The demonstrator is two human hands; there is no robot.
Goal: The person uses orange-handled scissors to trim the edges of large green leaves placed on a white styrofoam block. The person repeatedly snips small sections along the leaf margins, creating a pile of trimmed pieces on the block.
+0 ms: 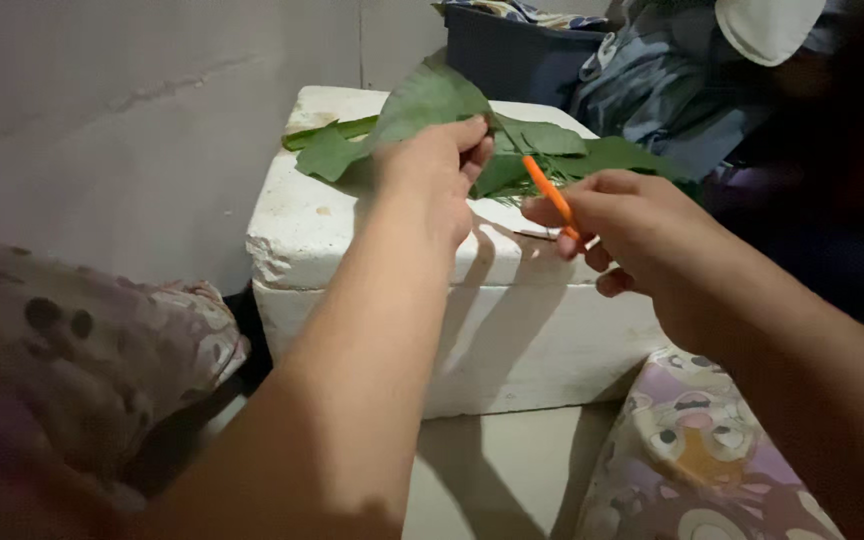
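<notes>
Leaf (422, 105) looks thin, floppy, tearable — left hand (432, 170) pinches its base, right hand (617, 225) grips orange scissors (549, 193).

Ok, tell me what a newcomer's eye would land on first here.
First the bright orange tool pinched in the right hand, at centre. Next the large green leaf that the left hand holds above more leaves lying on the white foam box.

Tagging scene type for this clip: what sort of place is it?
Likely a home floor corner, makeshift workspace: white foam box used as a table against a bare wall, patterned cushions, piled clothes.
</notes>
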